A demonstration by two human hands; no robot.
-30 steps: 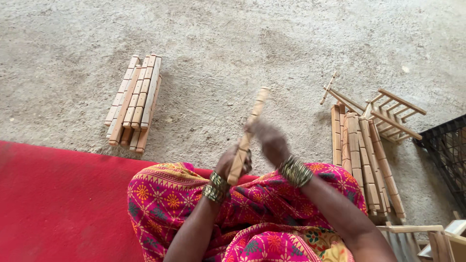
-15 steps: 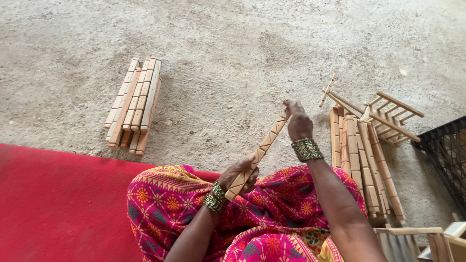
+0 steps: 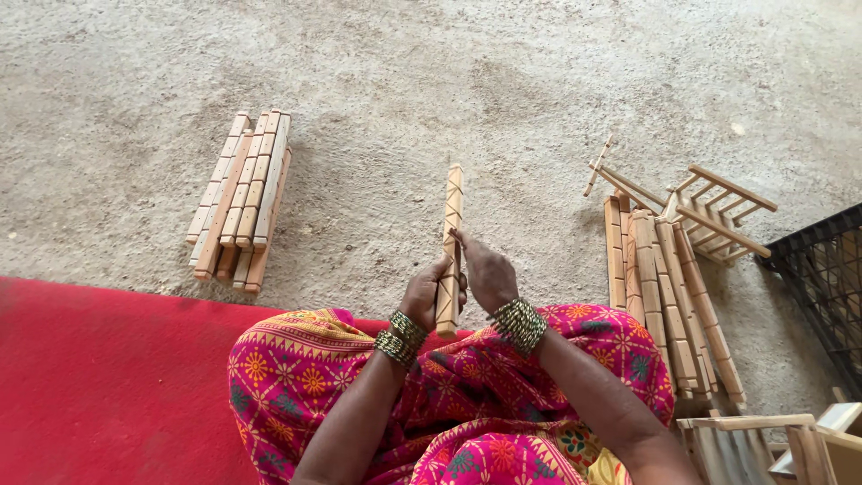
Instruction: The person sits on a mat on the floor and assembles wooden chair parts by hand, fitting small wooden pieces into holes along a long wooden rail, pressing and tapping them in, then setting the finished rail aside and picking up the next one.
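- Covering most of the view is the grey floor (image 3: 431,81) — rough and flat, so it makes a good place to lay the wood down in piles.
- Next in size is the red mat (image 3: 99,386) at the bottom left. The person sits at its edge, with the pink patterned cloth (image 3: 305,377) over the knees, so the lap is right under the hands.
- On the right lies a long row of wooden sticks (image 3: 664,287), side by side and touching, near the right knee. They seem kept close so an arm can reach them.
- Past that row sit little wooden ladder frames (image 3: 718,211), tipped and leaning on each other.
- A black crate (image 3: 822,278) shows at the right edge; I cannot tell what is in it.
- On the left, well apart from the hands, is a neat stack of flat wooden pieces (image 3: 238,202), all pointing the same way.
- In the middle is the wooden stick (image 3: 451,242) with zigzag marks. It stands up almost straight above the lap, its top end pointing away from the person — held up where the eyes can see it.
- The left hand (image 3: 426,292) is wrapped around the low end of the stick, fingers closed on it to keep it steady.
- The right hand (image 3: 485,274) presses on the other side, fingertips pinching the stick's edge near its middle.
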